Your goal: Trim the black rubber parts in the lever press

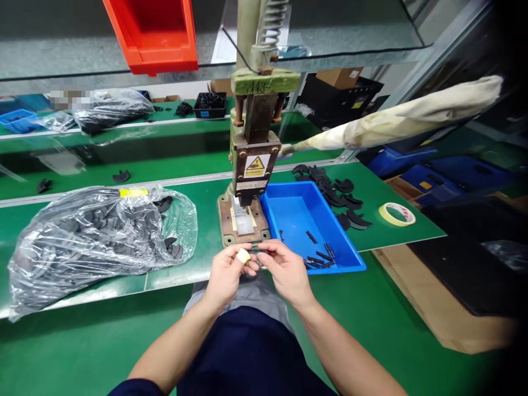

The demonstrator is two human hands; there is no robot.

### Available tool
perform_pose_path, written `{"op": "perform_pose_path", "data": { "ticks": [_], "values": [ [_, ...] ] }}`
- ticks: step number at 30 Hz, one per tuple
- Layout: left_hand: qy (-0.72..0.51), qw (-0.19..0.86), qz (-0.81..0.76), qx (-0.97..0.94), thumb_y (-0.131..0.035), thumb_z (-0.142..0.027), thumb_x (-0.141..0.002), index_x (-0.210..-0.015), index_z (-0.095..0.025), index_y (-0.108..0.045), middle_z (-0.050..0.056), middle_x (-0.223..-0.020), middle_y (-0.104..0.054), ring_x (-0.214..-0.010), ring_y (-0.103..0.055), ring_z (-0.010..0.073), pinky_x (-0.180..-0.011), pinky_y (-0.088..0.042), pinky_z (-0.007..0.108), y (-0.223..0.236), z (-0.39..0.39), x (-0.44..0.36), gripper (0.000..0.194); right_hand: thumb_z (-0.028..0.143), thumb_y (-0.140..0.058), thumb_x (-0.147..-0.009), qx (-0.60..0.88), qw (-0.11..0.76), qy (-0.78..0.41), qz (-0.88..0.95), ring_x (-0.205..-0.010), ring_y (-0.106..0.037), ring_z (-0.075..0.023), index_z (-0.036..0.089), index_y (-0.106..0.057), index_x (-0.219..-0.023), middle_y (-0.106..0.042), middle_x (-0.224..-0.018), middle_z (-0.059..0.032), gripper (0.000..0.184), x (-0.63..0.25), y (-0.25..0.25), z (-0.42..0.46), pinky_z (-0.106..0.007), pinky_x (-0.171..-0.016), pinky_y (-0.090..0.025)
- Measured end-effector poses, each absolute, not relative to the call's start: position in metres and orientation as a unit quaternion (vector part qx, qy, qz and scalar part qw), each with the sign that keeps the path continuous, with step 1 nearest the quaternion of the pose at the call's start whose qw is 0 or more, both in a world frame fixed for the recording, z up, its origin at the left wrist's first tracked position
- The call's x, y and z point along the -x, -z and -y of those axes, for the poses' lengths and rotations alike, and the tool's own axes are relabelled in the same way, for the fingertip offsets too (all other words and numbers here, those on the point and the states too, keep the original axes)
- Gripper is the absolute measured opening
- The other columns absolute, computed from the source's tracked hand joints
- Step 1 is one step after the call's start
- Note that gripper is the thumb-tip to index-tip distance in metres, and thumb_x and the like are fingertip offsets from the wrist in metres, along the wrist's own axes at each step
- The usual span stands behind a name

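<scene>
My left hand (226, 271) and my right hand (284, 270) meet just in front of the press base plate (243, 221), both pinched on a small thin black strip (258, 251) held between them. A pale tape wrap sits on my left thumb. The hand press (254, 154) stands directly beyond, its ram raised above the plate. Right of my right hand is a blue tray (293, 215) with several small black pieces (319, 257) in its near corner.
A clear plastic bag of black crescent parts (99, 234) lies at left. Loose black crescents (334, 192) and a tape roll (396, 214) lie right of the tray. The wrapped press lever (408, 118) reaches right. A red bin (154, 33) hangs above; cardboard (437, 308) lies lower right.
</scene>
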State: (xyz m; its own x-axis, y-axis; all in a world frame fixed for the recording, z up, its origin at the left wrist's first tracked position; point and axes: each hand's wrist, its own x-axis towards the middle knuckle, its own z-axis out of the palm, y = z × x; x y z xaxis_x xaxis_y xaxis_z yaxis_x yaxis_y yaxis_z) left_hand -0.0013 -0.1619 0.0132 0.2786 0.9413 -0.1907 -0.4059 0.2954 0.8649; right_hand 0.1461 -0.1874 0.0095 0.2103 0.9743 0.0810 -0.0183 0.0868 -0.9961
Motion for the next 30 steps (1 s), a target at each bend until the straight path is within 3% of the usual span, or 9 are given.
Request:
{"op": "perform_pose_path", "data": {
  "ticks": [7,12,21,30],
  "values": [
    [-0.479,0.656,-0.392,-0.432,-0.076,-0.043,-0.081,-0.102,-0.011,-0.071,0.005,-0.072,-0.073,-0.060,-0.067,0.0119,-0.062,-0.056,0.024,-0.006,0.162,0.009,0.038,0.038,-0.074,-0.079,0.534,0.570,-0.409,0.472,-0.087,-0.064,-0.0161,0.025,-0.075,-0.093,-0.068,-0.097,-0.0046,0.019,-0.145,-0.004,0.186,-0.032,-0.080,-0.056],
    [-0.472,0.652,-0.397,-0.440,-0.075,-0.042,-0.082,-0.099,-0.011,-0.072,0.006,-0.072,-0.073,-0.060,-0.067,0.0128,-0.062,-0.057,0.025,-0.002,0.158,0.012,0.035,0.038,-0.073,-0.080,0.543,0.561,-0.414,0.467,-0.080,-0.064,-0.0154,0.024,-0.074,-0.094,-0.067,-0.095,-0.0050,0.020,-0.143,0.005,0.186,-0.030,-0.070,-0.056],
    [-0.473,0.649,-0.395,-0.447,-0.073,-0.038,-0.084,-0.100,-0.014,-0.074,0.006,-0.080,-0.071,-0.064,-0.068,0.0131,-0.064,-0.058,0.026,0.010,0.147,0.016,0.029,0.036,-0.075,-0.079,0.565,0.546,-0.417,0.457,-0.083,-0.062,-0.0164,0.026,-0.075,-0.093,-0.067,-0.096,-0.0055,0.017,-0.139,0.009,0.178,-0.034,-0.077,-0.055],
    [-0.473,0.659,-0.379,-0.447,-0.071,-0.038,-0.087,-0.099,-0.015,-0.075,0.005,-0.083,-0.067,-0.066,-0.067,0.0123,-0.063,-0.058,0.024,0.021,0.133,0.019,0.026,0.035,-0.080,-0.073,0.557,0.545,-0.475,0.409,-0.078,-0.060,-0.0147,0.025,-0.074,-0.087,-0.066,-0.089,-0.0029,0.019,-0.133,0.011,0.161,-0.029,-0.067,-0.050]
  ]
}}
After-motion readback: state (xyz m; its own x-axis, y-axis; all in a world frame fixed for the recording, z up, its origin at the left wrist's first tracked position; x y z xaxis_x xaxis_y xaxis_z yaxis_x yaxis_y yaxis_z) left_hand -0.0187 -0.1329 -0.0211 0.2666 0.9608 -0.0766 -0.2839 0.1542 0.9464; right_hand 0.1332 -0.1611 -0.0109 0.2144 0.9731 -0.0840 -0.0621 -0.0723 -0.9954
